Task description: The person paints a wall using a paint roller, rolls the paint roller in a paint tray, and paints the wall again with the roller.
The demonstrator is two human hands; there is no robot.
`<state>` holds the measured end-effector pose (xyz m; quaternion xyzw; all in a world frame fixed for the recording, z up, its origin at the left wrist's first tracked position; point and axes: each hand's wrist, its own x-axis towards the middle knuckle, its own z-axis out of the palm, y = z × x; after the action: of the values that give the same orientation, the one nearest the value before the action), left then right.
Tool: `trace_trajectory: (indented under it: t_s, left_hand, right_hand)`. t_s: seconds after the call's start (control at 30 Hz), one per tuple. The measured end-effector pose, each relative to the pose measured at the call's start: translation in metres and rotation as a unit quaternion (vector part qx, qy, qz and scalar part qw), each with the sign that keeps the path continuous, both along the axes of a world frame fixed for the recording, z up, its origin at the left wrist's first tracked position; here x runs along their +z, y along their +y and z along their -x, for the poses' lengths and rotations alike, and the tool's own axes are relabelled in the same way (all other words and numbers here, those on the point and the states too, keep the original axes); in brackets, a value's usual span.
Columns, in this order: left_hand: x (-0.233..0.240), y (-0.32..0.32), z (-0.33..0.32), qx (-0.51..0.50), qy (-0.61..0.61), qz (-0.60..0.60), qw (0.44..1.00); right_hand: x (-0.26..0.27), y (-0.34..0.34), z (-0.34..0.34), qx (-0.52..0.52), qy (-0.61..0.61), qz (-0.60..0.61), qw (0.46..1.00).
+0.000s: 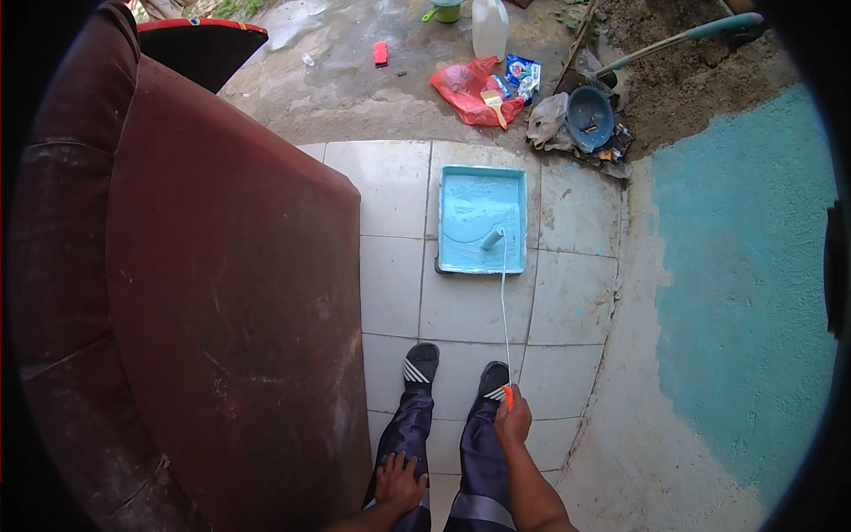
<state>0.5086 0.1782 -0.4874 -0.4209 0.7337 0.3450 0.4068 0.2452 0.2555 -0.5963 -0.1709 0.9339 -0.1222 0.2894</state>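
My right hand [513, 417] grips the orange handle [508, 399] of a long-framed mini paint roller. The thin wire frame runs forward to the small roller head [492, 238], which rests in a paint tray [441, 199] on the tiles. Light blue paint [475, 199] covers the tray's inside and pools towards its far part. My left hand [399, 480] lies on my left trouser leg near the knee, its fingers spread and nothing in it.
At left stands a dark red upholstered sofa [233, 299]. On the right, the rough wall [738, 279] is partly painted blue. Beyond the tiles lie a flat paintbrush [493, 106] on a red plastic bag [465, 80], a blue bowl [590, 118], a translucent jug [490, 33] and a long-handled tool [678, 43].
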Motion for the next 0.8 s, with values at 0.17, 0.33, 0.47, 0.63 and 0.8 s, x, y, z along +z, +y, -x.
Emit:
trace_trajectory:
  t_s: [0.17, 0.33, 0.47, 0.63, 0.8]
  left_hand:
    - [0.001, -0.001, 0.002, 0.0, 0.0, -0.002, 1.0]
    - [0.001, 0.0, 0.003, -0.003, -0.002, -0.002, 1.0]
    - [0.0, 0.0, 0.005, -0.007, 0.001, 0.0, 1.0]
    - [0.002, 0.0, 0.006, -0.001, 0.001, 0.004, 1.0]
    - [0.002, -0.001, 0.006, -0.005, 0.002, 0.012, 1.0]
  right_hand:
    - [-0.012, 0.008, 0.004, -0.019, 0.043, 0.039, 0.998]
    - [-0.01, 0.003, 0.014, -0.019, 0.018, -0.002, 1.0]
    - [-0.01, 0.007, 0.015, -0.022, 0.03, 0.005, 0.999]
    - [-0.008, 0.007, 0.012, -0.021, 0.023, 0.004, 1.0]
    - [0.004, 0.001, 0.013, -0.023, 0.022, -0.013, 0.999]
